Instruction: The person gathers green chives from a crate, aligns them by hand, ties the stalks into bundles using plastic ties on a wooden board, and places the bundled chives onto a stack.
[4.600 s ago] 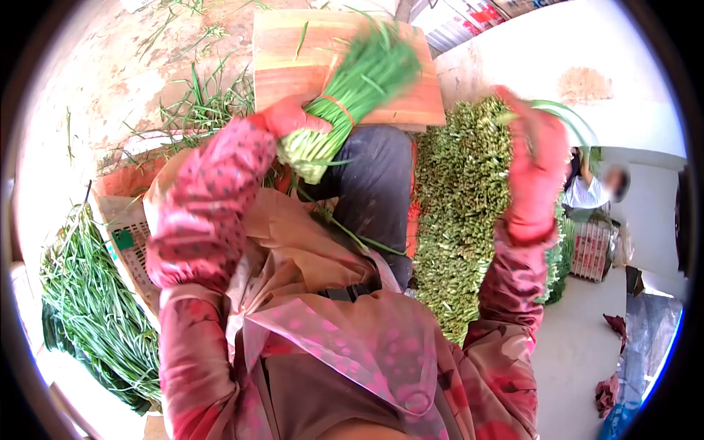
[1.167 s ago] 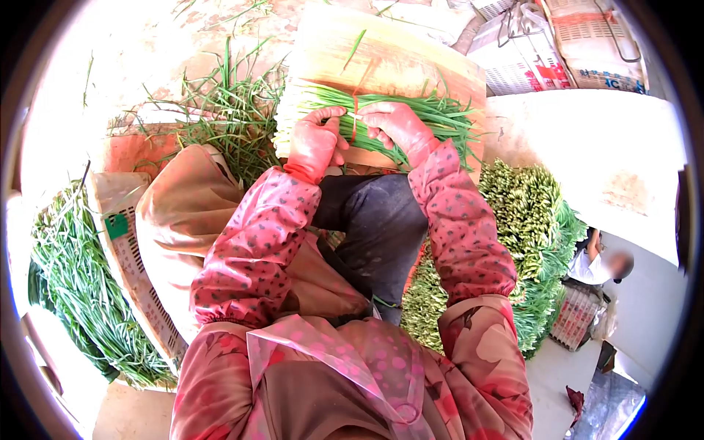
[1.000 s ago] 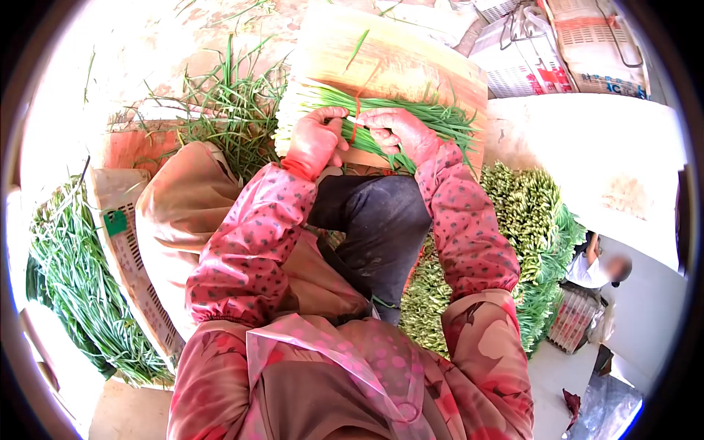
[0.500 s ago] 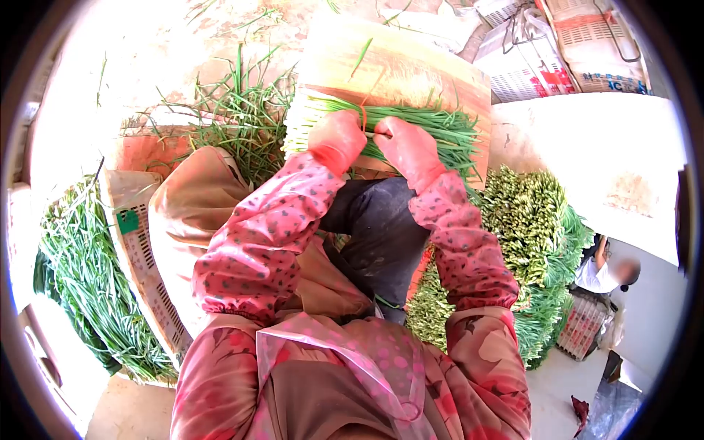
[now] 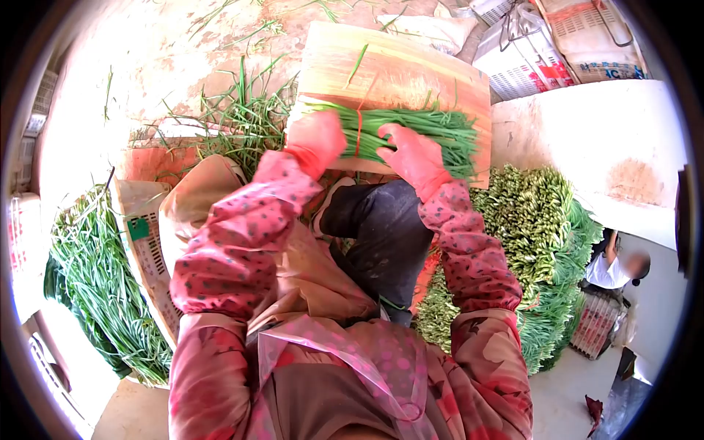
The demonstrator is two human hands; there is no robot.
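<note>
A bundle of long green chives point(image 5: 447, 126) lies across a tilted wooden board point(image 5: 411, 66), leafy ends to the right. An orange-red band point(image 5: 359, 125) goes round it left of the middle. My left hand point(image 5: 319, 138), slightly blurred, is over the bundle's pale left end; its fingers are too smeared to read. On the other side of the band, my right hand point(image 5: 416, 152) rests at the bundle's near edge, thumb and forefinger apart and curved. Both hands look reddish, and spotted pink sleeves cover the forearms.
Loose green leaves point(image 5: 246, 110) are scattered left of the board. A crate point(image 5: 143, 227) stands beside a heap of greens point(image 5: 95, 271) at left. Stacked bundles point(image 5: 524, 220) rise at right, near a white surface point(image 5: 587, 147). Another person point(image 5: 612, 271) is farther right.
My left hand has moved left and slightly down from beside the band. My right hand has shifted slightly, its pinch loosened. The view has tilted a little.
</note>
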